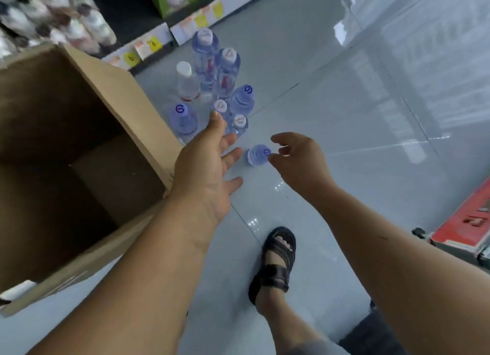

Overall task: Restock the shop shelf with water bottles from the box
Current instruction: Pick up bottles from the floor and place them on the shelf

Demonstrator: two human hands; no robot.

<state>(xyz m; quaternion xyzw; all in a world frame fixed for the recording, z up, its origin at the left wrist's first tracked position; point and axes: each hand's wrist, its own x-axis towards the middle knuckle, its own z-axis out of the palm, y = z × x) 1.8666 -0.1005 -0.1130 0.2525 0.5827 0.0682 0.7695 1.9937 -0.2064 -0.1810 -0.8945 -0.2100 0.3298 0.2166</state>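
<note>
Water bottles [205, 60] are stood clustered on the tiled floor [344, 115] beside the cardboard box [119, 94], judged staged for shelving. The left hand [206, 174] is spread over the cluster. The right hand [299, 163] is half-curled, not closed, at a lone small bottle [258, 155], apparently for pickup; contact cannot be told.

I get one view, a wide head-worn camera, facing forward and steeply down, floor [344, 110] filling most of it, box [87, 94] close at left, shelf [127, 17] along the top, left hand [209, 169] and right hand [299, 163] near, mid-frame.
</note>
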